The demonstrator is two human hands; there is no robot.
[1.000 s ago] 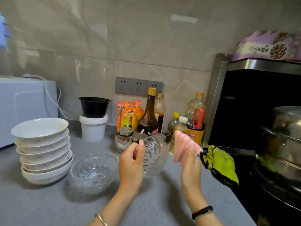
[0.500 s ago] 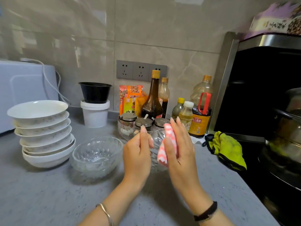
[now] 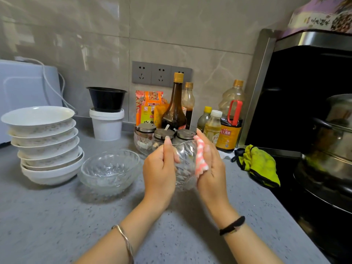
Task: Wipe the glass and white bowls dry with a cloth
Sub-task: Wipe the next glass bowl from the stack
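Note:
My left hand (image 3: 159, 169) grips a cut-glass bowl (image 3: 185, 163) by its rim, tipped on its side above the counter. My right hand (image 3: 211, 170) presses a pink-and-white striped cloth (image 3: 200, 160) against the bowl's outer wall, palm against the cloth. More glass bowls (image 3: 109, 170), nested together, sit on the counter to the left. A stack of several white bowls (image 3: 44, 145) stands further left.
Sauce bottles (image 3: 175, 107), seasoning jars (image 3: 163, 135) and snack packets line the back wall. A white tub with a black bowl on top (image 3: 106, 115) stands behind the glass bowls. A yellow-green cloth (image 3: 257, 165) lies by the stove, where a steel pot (image 3: 333, 141) sits. White appliance (image 3: 22, 88) at far left.
My right hand brought the striped cloth from open air onto the glass bowl and now presses it against the bowl's side. The left hand kept its hold.

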